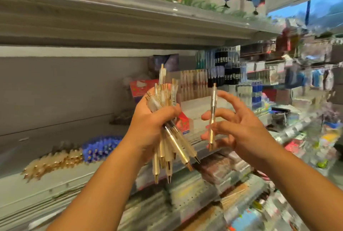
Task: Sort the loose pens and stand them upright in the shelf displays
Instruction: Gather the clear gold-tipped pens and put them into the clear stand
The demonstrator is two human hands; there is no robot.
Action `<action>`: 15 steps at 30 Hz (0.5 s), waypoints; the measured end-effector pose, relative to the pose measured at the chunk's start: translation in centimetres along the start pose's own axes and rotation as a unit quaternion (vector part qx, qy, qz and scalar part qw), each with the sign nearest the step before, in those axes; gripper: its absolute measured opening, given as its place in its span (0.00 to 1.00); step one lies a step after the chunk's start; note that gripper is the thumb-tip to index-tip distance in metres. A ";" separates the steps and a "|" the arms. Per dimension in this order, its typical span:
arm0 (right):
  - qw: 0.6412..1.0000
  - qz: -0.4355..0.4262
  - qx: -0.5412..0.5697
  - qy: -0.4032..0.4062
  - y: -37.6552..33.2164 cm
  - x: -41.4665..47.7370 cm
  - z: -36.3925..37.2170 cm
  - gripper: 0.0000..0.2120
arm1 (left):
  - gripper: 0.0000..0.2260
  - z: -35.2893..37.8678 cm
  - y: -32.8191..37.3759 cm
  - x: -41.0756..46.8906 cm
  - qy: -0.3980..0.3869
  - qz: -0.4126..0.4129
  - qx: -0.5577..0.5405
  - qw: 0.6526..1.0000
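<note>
My left hand (152, 123) grips a bundle of several clear, gold-tipped pens (168, 149), tips pointing down, in front of the shelf. My right hand (239, 128) holds a single pen of the same kind (213, 111) upright between its fingertips, tip down, just right of the bundle. On the shelf (104, 167) at lower left lie a pile of loose gold pens (53, 165) and a pile of blue pens (100, 147). Upright pen displays (213, 74) stand at the back of the shelf, right of centre. The picture is blurred.
An upper shelf (130, 19) with flower-print goods and boxed globes overhangs the work area. A red box (182, 123) sits on the shelf behind my hands. Packaged stationery fills the lower shelf (213, 184) and the hanging racks (297, 67) to the right.
</note>
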State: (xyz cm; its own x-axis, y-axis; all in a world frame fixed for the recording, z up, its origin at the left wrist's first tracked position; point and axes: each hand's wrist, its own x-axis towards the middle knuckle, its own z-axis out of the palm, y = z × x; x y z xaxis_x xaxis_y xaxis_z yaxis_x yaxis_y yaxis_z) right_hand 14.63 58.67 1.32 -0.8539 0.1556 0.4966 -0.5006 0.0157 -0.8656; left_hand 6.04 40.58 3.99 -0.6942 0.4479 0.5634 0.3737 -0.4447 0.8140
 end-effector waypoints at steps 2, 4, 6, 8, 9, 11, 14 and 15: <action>1.000 -0.005 0.000 -0.002 -0.2 -0.2 -3.1 0.36 | 0.17 2.7 -1.3 0.7 -0.004 0.001 -0.012 1.000; 1.000 0.001 0.009 -0.012 -0.1 0.0 -5.5 0.37 | 0.20 4.7 -2.6 1.4 -0.009 -0.002 -0.015 1.000; 1.000 0.003 0.012 -0.026 0.2 0.5 -7.2 0.38 | 0.20 6.0 -3.9 2.3 -0.008 0.007 0.009 1.000; 0.999 -0.003 0.003 -0.037 0.9 1.4 -8.4 0.38 | 0.18 6.6 -5.1 3.4 -0.002 0.015 0.031 0.999; 0.999 -0.009 -0.002 -0.039 1.2 2.0 -9.0 0.38 | 0.17 6.7 -5.6 4.1 0.004 0.018 0.036 0.999; 0.999 -0.021 -0.011 -0.043 2.1 3.4 -9.9 0.38 | 0.16 6.5 -6.6 5.8 0.015 0.029 0.046 0.998; 0.998 -0.042 -0.028 -0.043 3.7 6.3 -11.0 0.37 | 0.16 5.5 -8.0 8.5 0.038 0.048 0.059 0.996; 0.997 -0.050 -0.037 -0.041 4.3 7.4 -11.3 0.37 | 0.16 5.1 -8.5 9.4 0.045 0.055 0.056 0.996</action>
State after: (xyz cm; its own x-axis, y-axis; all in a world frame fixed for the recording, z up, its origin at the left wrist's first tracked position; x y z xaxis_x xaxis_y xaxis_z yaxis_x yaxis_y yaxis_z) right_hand 7.81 71.07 0.54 -0.8108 0.0692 0.5812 -0.5740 0.1001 -0.8127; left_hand -0.54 52.53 3.12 -0.6952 0.3279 0.6396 0.5132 -0.3966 0.7611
